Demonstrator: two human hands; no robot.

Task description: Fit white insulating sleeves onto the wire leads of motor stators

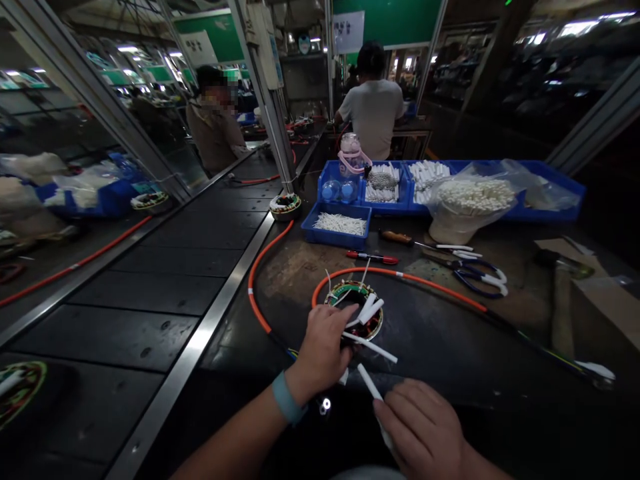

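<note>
A round motor stator (376, 327) with copper windings and a green board lies on the bench, and an orange cable (320, 283) runs from it. My left hand (323, 343) rests at its near left side, fingers closed around the end of a thin white sleeve (373, 347) that points right. Two thicker white sleeves (371, 310) stick up from the ring beside my fingertips. Thin white strands rise at its far side. My right hand (423, 423), lower and nearer, grips another white sleeve (369, 381), its tip tilted toward the stator.
Behind the stator are a red marker (371, 257), a screwdriver (397, 237), pliers (480, 275) and a blue tray (309, 233) of white pieces. Blue bins (570, 200) stand farther back. A hammer (564, 307) lies right. A conveyor (165, 280) with stators runs left. Two people sit beyond.
</note>
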